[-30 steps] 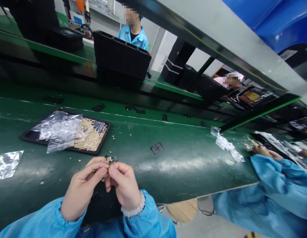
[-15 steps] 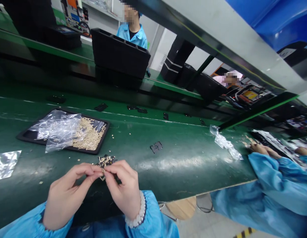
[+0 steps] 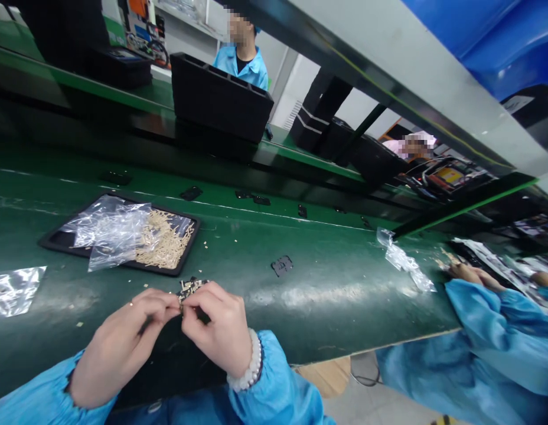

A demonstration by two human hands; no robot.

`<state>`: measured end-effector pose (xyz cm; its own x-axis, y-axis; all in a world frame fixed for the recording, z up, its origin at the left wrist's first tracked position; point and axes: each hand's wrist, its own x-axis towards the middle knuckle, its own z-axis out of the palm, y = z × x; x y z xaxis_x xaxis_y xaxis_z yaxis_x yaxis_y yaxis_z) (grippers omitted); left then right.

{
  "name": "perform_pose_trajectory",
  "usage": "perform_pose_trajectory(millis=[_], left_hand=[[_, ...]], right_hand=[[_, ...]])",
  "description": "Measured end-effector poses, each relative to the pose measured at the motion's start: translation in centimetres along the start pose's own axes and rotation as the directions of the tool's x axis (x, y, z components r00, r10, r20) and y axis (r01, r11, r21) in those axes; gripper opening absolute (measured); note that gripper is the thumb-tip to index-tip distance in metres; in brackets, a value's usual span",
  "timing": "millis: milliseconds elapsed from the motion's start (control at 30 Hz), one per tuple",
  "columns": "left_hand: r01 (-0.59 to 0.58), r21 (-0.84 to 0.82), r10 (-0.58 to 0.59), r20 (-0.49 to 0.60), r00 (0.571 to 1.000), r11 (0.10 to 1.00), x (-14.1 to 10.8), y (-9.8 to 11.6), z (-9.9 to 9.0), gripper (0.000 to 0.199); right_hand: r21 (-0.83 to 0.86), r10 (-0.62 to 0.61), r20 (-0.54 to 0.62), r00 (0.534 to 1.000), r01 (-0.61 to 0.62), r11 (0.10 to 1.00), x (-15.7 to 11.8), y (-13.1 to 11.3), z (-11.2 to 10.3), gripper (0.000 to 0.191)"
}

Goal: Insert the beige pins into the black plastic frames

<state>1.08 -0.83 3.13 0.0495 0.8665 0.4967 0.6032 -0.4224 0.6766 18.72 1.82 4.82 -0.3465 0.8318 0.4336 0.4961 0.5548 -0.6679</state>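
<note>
My left hand (image 3: 127, 336) and my right hand (image 3: 218, 330) meet at the fingertips, low and left of centre. Both are pinched closed on a small piece between them, mostly hidden by the fingers and too small to name. Just beyond the fingertips lies a small pile of black and beige pieces (image 3: 192, 287) on the green table (image 3: 345, 289). Farther off at the left, a black tray (image 3: 179, 262) holds many thin beige pieces (image 3: 165, 243) and crumpled clear plastic bags (image 3: 114, 227). A flat black part (image 3: 281, 266) lies to the right of my hands.
Several black parts lie along the white line at the back. A clear bag (image 3: 19, 292) is at the left edge, another plastic wrap (image 3: 404, 260) at the right. A co-worker's hands (image 3: 473, 274) are at the far right. A black bin (image 3: 221, 97) stands on the shelf.
The view has shifted slightly, so the scene sits a little farther right. My hands remain together at the fingertips, turned slightly, with the small piece less visible between them.
</note>
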Motion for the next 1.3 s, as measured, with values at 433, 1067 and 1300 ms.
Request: perform_pose_trajectory(millis=[433, 1067, 1300], left_hand=[[0.111, 0.059, -0.103, -0.127, 0.987, 0.992, -0.6, -0.7, -1.7, 0.019], [0.464, -0.274, -0.511, -0.137, 0.849, 0.843, 0.9, -0.6, -1.7, 0.03], [0.568, -0.445, -0.649, -0.04, 0.759, 0.692, 2.5, -2.2, -1.8, 0.043]], right_hand=[[0.116, -0.097, 0.09, 0.991, 0.087, 0.989, 1.9, -0.6, 0.0, 0.019], [0.124, 0.243, -0.029, 0.97, -0.238, 0.963, 5.5, 1.1, 1.4, 0.014], [-0.132, 0.189, 0.277, 0.942, -0.158, 0.979, 11.3, 3.5, 2.8, 0.032]])
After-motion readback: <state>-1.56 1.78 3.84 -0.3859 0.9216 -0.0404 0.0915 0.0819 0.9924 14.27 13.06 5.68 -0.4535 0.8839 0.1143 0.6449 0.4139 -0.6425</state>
